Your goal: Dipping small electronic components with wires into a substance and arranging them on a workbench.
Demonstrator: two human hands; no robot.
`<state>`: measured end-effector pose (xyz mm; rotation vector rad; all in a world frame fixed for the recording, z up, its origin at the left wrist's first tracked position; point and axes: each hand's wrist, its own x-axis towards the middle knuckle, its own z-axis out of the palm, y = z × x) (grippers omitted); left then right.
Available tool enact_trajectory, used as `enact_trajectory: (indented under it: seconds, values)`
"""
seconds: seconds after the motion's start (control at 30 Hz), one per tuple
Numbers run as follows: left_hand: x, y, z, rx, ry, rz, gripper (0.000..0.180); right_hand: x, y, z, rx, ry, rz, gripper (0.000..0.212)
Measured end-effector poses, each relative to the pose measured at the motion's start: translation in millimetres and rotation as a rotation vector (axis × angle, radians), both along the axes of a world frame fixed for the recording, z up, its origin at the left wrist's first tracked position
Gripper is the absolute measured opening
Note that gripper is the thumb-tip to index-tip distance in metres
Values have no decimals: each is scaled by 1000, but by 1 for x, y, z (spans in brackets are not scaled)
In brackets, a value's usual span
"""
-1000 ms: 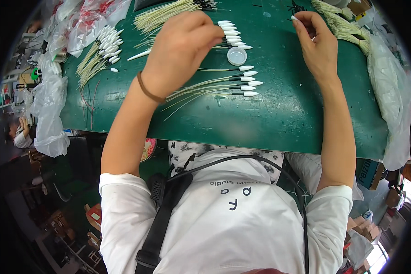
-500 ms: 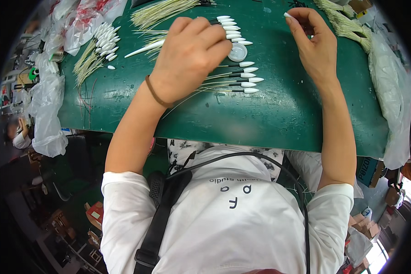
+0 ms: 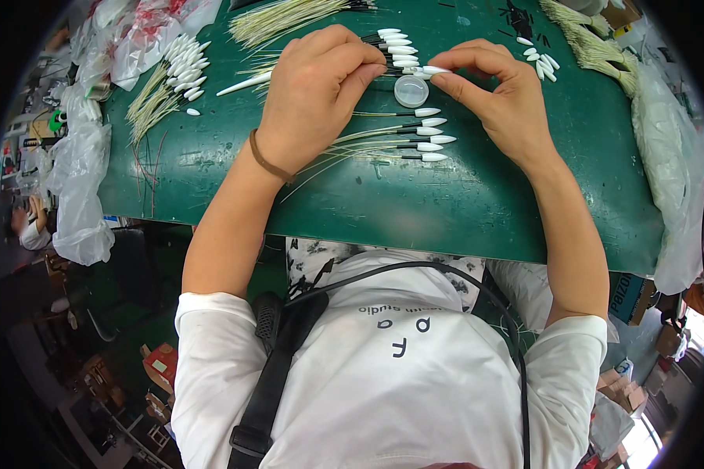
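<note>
My left hand [image 3: 313, 102] pinches a thin stem with a black end, mostly hidden by the fingers. Facing it, my right hand [image 3: 504, 98] holds a small white pointed tip [image 3: 434, 70] between thumb and fingers, right up against that stem's end. Just below the pinch sits a small round translucent dish [image 3: 411, 91]. Several tipped stems [image 3: 394, 44] lie in a row above, partly under my left hand. Another row of tipped stems [image 3: 429, 131] fans out below the dish. A white tapered tool [image 3: 246, 83] sticks out left of my left hand.
Loose white tips [image 3: 547, 64] and short black tubes [image 3: 518, 19] lie at the far right of the green table [image 3: 368, 203]. Pale stem bundles [image 3: 285, 22] lie at the back, and finished-looking tipped stems [image 3: 184, 70] on the left. Plastic bags [image 3: 86, 187] hang over the edges.
My right hand has come left and nearer with the white tip, uncovering the loose tips behind it. My left hand's fingers have turned to meet it beside the dish.
</note>
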<state>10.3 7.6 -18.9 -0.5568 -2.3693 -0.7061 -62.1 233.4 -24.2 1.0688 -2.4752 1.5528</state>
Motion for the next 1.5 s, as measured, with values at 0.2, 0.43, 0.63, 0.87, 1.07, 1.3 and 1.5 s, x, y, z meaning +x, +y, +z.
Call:
enact_trajectory:
  seconds: [0.2,0.43,0.63,0.87,1.07,1.3,1.5]
  values:
    - [1,2,1,34,-19,-9,6,2,-3,0,-42,-32,35,14]
    - [0,11,0,42,3,-20,6,4,-5,0,-65,-87,67,13]
    - [1,12,0,48,-2,-12,6,5,-6,1,-23,35,41,12]
    - [6,14,0,82,-79,-5,7,5,-6,4,56,244,25,13]
    - [4,13,-1,158,-154,6,8,3,-9,4,-19,333,6,26]
    - [-34,-33,0,90,-112,165,12,-15,8,11,-44,165,-127,27]
    - [-59,-39,-15,-105,-263,316,16,-17,11,11,-113,42,-152,27]
